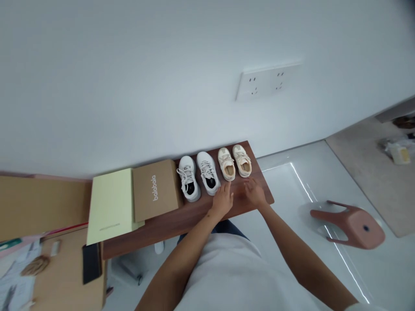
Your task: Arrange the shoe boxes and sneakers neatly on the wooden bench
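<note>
A pair of small cream shoes stands side by side near the right end of the wooden shelf (238, 203), a left one (226, 163) and a right one (242, 160), toes toward the wall. My left hand (222, 200) is just behind the heel of the left cream shoe, fingers stretched forward; whether it touches is unclear. Behind the right cream shoe is my right hand (255, 193), fingers apart and slightly bent, with nothing in it. To the left stand two larger white sneakers, one with loose laces (188, 178) and one beside it (207, 172).
A brown shoebox (155, 190) and a pale yellow box (110, 203) lie left of the sneakers. A wall socket plate (267, 82) is above. A pink stool (359, 226) lies at the right on the glossy floor. Cardboard (69, 272) and papers are at lower left.
</note>
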Demonstrator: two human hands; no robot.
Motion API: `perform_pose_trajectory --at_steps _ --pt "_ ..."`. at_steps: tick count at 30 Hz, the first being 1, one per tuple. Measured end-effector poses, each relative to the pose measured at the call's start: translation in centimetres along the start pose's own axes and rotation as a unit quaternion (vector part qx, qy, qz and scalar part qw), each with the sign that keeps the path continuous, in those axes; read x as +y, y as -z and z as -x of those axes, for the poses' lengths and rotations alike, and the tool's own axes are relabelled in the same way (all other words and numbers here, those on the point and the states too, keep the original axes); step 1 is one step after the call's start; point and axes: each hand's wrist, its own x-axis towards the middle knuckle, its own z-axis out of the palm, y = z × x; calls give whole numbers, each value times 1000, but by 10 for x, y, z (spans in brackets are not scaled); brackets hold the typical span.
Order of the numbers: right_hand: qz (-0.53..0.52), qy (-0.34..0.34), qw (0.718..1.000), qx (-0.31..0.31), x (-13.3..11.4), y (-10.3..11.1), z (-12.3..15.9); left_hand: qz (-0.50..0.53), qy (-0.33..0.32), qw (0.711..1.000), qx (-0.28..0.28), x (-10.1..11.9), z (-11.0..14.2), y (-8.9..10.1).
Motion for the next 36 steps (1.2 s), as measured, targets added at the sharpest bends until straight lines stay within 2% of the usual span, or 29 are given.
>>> perform_pose_trajectory --at_steps 4,8,13,17,22,26,30,33,36 --pt "-37 -69 995 -54 -2 -10 35 66 25 996 -56 -13 29 3" --pt "-74 -79 987 -120 -9 -18 64 100 71 988 -91 -28 56 10" --pt "-83 -82 979 -169 -27 -25 76 114 112 984 -74 -47 83 30" --pt "-103 -70 975 -181 -58 -33 76 132 139 981 -25 -64 109 51" --pt "-138 -33 964 -223 -114 -52 76 161 187 965 88 -95 150 83" --pt "-155 -7 947 -280 -170 -80 79 176 221 933 222 -138 186 116" --pt "-210 -7 921 -328 -237 -126 92 168 256 898 315 -195 229 152" --pt "-260 -33 897 -355 -290 -171 106 95 286 879 369 -246 261 179" --pt "-272 -71 888 -364 -337 -217 119 23 345 844 410 -301 285 206"
